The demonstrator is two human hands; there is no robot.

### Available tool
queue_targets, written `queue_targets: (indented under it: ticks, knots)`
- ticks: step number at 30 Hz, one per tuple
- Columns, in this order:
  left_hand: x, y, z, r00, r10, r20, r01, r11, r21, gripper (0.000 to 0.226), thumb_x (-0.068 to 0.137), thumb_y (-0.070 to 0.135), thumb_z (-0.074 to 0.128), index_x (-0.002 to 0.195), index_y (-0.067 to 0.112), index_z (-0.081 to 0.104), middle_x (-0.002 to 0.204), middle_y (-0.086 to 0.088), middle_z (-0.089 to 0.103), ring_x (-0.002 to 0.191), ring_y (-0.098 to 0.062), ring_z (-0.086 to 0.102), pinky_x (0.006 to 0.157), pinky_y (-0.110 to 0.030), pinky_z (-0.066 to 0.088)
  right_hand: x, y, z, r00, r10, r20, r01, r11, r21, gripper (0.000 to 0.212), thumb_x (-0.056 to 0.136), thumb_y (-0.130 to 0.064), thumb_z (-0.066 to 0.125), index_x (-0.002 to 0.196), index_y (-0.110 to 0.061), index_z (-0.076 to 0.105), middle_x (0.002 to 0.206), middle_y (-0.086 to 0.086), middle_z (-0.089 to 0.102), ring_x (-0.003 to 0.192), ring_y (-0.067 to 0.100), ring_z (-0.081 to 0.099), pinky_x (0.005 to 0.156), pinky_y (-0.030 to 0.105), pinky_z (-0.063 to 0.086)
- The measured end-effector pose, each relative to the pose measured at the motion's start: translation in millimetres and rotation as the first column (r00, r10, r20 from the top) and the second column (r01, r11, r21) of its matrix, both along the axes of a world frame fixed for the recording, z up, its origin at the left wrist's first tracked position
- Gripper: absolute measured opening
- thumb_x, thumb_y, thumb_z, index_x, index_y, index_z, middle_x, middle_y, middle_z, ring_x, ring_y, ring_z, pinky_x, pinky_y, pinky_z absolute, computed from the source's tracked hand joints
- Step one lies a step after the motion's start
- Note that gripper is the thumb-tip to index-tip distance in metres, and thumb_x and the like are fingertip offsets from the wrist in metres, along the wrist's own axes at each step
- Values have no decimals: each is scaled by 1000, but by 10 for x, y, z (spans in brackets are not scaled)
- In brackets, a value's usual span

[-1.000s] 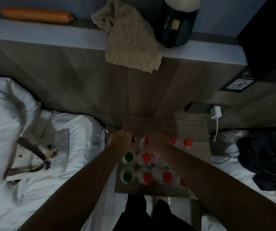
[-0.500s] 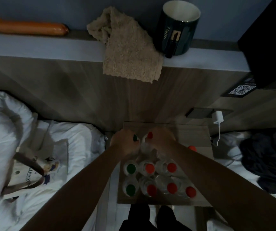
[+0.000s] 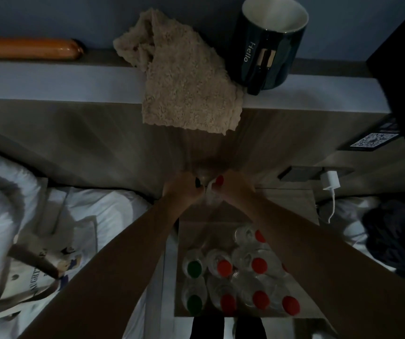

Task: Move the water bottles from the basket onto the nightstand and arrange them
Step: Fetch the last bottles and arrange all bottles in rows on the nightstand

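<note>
Both hands are extended to the far edge of the nightstand point(image 3: 291, 206), against the wood-grain headboard panel point(image 3: 98, 148). The left hand point(image 3: 180, 189) is closed around a bottle with a dark green cap point(image 3: 198, 182); the cap projects just past its fingers. The right hand point(image 3: 235, 188) is closed around a bottle with a red cap point(image 3: 219, 180); that cap likewise shows just beyond the fingers. The two held bottles stand side by side between the hands, their clear bodies point(image 3: 210, 195) partly visible in the gap; whether they touch cannot be told.

The remaining water bottles point(image 3: 238, 285) stand upright on the nightstand nearer the person than both hands, under the right forearm. Two green-capped bottles point(image 3: 194, 267) form the left column; red-capped bottles point(image 3: 258, 265) fill the rest.

A printed tote bag point(image 3: 32, 272) lies on the white bedding, well to the left of the left hand.
</note>
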State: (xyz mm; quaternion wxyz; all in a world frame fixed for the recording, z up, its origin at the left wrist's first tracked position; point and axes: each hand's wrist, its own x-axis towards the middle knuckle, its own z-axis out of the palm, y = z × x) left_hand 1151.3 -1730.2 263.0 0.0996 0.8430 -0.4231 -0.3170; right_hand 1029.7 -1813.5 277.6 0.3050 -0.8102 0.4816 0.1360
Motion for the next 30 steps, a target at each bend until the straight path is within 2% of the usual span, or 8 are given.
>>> queue_targets:
  ticks: [3,7,12,18,22,25,28,30]
  knots:
    - [73,-29,-63,1000,-2,24,2,1000,-22,28,85,36,54,70,14,62,73,-9,65,71,-25,64,73,-42,57,93,-32,-57,1000,8,-10,-9,1000,-21,34,89,-32,52,58,-20,47,59,-2,48,57,14,49,52,25,37]
    - [132,-63,-169,1000,10,-2,-10,998,-59,27,85,38,54,82,14,66,79,-9,67,74,-24,64,73,-43,57,219,-68,-111,1000,-11,15,11,1000,-7,24,83,-31,53,63,-19,51,71,6,62,72,26,63,63,30,49]
    - [131,-100,-202,1000,6,27,-5,998,-56,29,88,40,53,97,14,63,95,-11,68,86,-28,64,79,-43,55,227,-51,-178,999,-11,37,12,999,-38,34,89,-28,50,57,-22,43,59,-3,49,65,20,56,59,27,40]
    - [63,-3,-247,996,83,-14,-84,990,-111,38,87,40,57,117,17,53,108,-11,65,98,-31,62,82,-45,54,181,8,-173,998,-13,57,16,998,-61,21,90,-33,53,87,-14,60,85,8,66,83,26,64,73,38,55]
    - [4,55,-243,987,161,-28,-163,977,-140,36,86,38,56,117,19,53,104,-9,65,93,-28,63,81,-44,55,91,35,-164,999,-9,54,11,999,-37,27,90,-33,56,110,-14,57,106,12,67,101,31,63,86,43,53]
    - [-28,113,-213,956,251,-152,-271,953,-134,34,85,33,59,114,16,53,101,-7,65,89,-23,63,81,-42,55,-27,61,-136,995,-23,95,23,1000,1,46,89,-36,60,130,-20,47,121,9,62,112,31,59,93,42,50]
    - [-100,268,-173,869,401,-290,-448,886,-117,60,69,46,59,114,7,50,93,-10,66,77,-21,63,66,-35,54,-231,94,-64,987,-27,158,18,998,57,51,86,-47,57,129,-21,49,118,8,64,108,29,61,92,44,50]
    - [-228,402,-121,855,412,-313,-465,878,-113,59,68,47,54,99,-3,54,73,-12,62,59,-20,54,54,-28,42,-460,94,-4,984,-39,176,26,997,78,55,77,-62,48,121,-28,53,114,5,67,102,27,64,87,46,52]
